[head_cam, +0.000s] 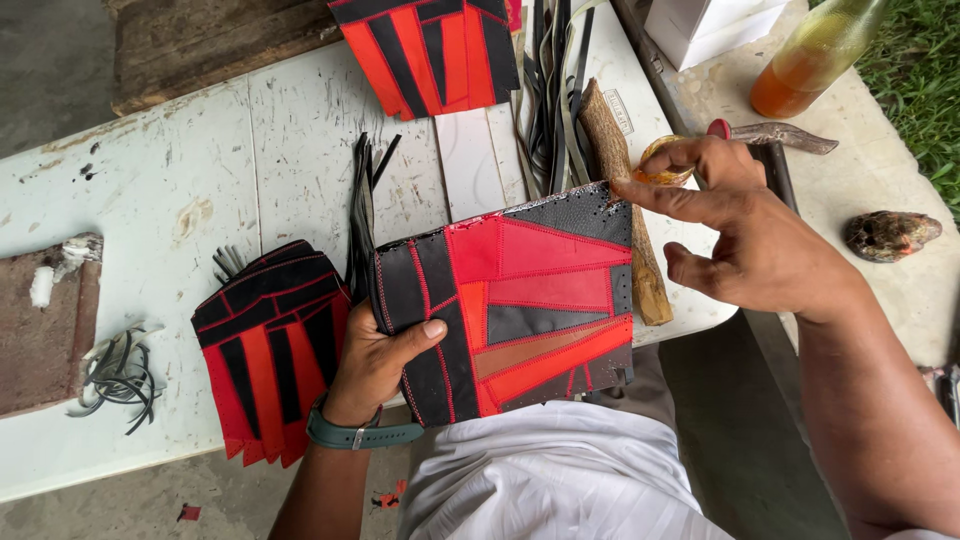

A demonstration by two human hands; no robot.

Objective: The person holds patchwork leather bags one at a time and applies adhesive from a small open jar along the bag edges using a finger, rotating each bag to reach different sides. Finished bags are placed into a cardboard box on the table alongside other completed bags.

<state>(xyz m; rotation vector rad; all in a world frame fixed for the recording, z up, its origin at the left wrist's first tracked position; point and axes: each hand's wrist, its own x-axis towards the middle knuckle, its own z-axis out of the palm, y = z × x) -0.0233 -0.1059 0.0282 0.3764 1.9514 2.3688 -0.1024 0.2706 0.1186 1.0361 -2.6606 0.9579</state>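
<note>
Both arms are bare, no sleeves showing at all. The left hand (375, 360) has a dark teal watch (362, 434) on the wrist, rubbery-looking strap with a small metal buckle. The right hand (755, 240) wears nothing. Near the bottom edge there's white striped fabric (550, 475) over the lap.

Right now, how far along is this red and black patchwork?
The patchwork panel looks fully stitched, as do two similar pieces on the table. The left hand grips the panel; the right hand pinches its punched top corner. Black strips lie loose, so edge lacing probably remains.
</note>
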